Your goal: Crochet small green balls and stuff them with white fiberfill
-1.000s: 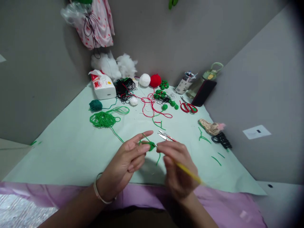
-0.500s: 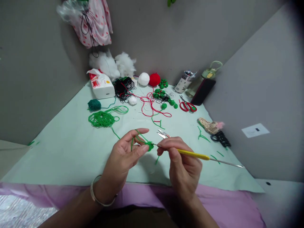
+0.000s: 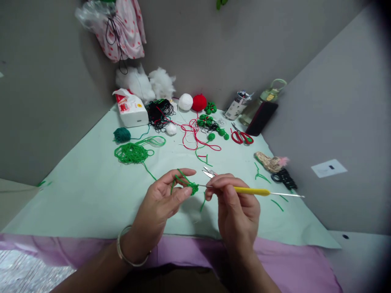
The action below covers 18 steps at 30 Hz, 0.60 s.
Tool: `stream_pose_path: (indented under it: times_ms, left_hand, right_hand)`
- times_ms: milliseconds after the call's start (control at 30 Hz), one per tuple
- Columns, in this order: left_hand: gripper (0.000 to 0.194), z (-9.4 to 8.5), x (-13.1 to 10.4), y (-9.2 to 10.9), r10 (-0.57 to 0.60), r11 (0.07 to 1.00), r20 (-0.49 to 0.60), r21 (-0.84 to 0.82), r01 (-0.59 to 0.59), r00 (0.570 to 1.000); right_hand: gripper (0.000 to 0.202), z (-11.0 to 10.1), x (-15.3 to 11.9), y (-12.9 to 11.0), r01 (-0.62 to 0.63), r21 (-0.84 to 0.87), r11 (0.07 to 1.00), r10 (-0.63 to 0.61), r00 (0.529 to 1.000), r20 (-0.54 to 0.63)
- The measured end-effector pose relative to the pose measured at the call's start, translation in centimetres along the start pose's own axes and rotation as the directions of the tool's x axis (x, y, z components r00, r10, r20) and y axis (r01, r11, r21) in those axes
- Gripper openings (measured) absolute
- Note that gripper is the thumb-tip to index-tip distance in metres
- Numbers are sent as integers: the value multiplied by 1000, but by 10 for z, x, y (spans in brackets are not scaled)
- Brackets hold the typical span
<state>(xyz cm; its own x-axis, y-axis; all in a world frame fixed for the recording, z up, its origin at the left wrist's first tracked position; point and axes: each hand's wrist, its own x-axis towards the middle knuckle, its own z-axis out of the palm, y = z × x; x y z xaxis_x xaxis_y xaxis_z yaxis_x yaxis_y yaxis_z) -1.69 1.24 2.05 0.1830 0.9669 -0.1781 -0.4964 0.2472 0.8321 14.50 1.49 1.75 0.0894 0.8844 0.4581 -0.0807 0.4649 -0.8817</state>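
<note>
Between thumb and fingers, my left hand [image 3: 161, 195] pinches a small green crocheted piece [image 3: 193, 188], with green yarn looped over the raised index finger. That yarn runs back to a loose green yarn pile [image 3: 131, 153] at the left. My right hand [image 3: 240, 207] is closed around the yellow handle of a crochet hook [image 3: 252, 191]. The hook's thin tip reaches the green piece, and its other metal end points right. Small snips [image 3: 209, 172] lie on the table just behind my right hand.
Behind stand a tissue box [image 3: 132, 110], a black yarn tangle [image 3: 160, 114], a white ball [image 3: 185, 102] and a red ball [image 3: 199, 102]. Red-handled scissors [image 3: 242, 137], a phone [image 3: 262, 118] and a pen holder [image 3: 237, 106] are at the back right.
The hook has tilted closer to level, its far end rising and shifting left. My left index finger has moved slightly right and down, nearer the green piece.
</note>
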Motion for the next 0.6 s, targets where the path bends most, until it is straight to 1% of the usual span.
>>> stream_pose_path:
  times_ms: [67,133,233,300,333,467,533,600]
  left_hand:
    - [30,0,0,-1,-2,1000,2,5,2,1000]
    - [32,1,0,-1,-9,1000,14,7,9,1000]
    - [50,3,0,0,-31,999,29,-5,31,999]
    - [62,4,1,1,-55,998,45,-8,55,998]
    - [64,4,1,1,-65,998,55,-7,65,996]
    - [56,3,1,2,-56,998,61,-11,57,997]
    - [52,2,1,3,-42,999,42,-6,42,998]
    - [50,1,0,2,-21,1000,21,16,21,1000]
  right_hand:
    - [22,0,-2,0,40,-65,997,-42,999,-18]
    - [21,0,-4,1,78,-113,991,-78,997,1]
    - [22,1,-5,2,98,-137,986,-89,994,70]
    - [21,2,-4,2,80,-102,992,-72,994,80]
    - [21,2,-3,3,63,-66,996,-58,996,72]
    - [22,2,1,3,-53,80,995,49,998,48]
    - [24,1,2,3,-89,89,992,84,995,57]
    - [24,-1,1,1,-79,55,995,75,995,69]
